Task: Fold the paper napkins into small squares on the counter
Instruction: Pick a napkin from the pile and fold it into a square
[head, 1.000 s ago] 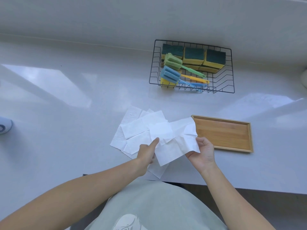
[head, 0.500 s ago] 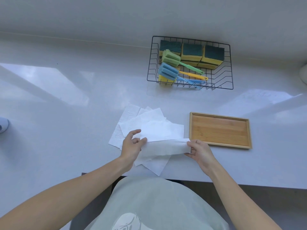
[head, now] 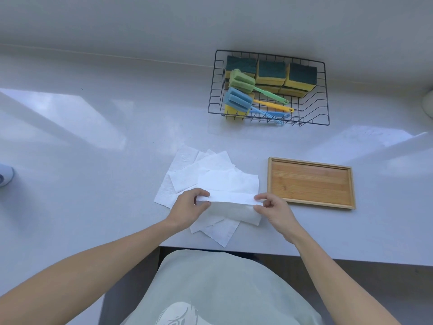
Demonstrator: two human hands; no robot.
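Note:
A white paper napkin (head: 230, 204) is stretched between my hands, bent along a crease that runs left to right. My left hand (head: 188, 207) pinches its left end, and my right hand (head: 273, 208) pinches its right end. It hovers over a loose pile of several unfolded white napkins (head: 187, 171) spread on the white counter (head: 93, 184) near the front edge. One napkin corner (head: 222, 233) sticks out of the pile toward me.
An empty bamboo tray (head: 310, 182) lies just right of my right hand. A black wire basket (head: 304, 113) with sponges and sponge brushes stands at the back. A pale round object (head: 4, 177) sits at the left edge. The counter's front edge runs just below the napkins.
The napkin, held up crumpled a second ago, has been lowered and bent over into a long strip. Both hands moved to its two ends.

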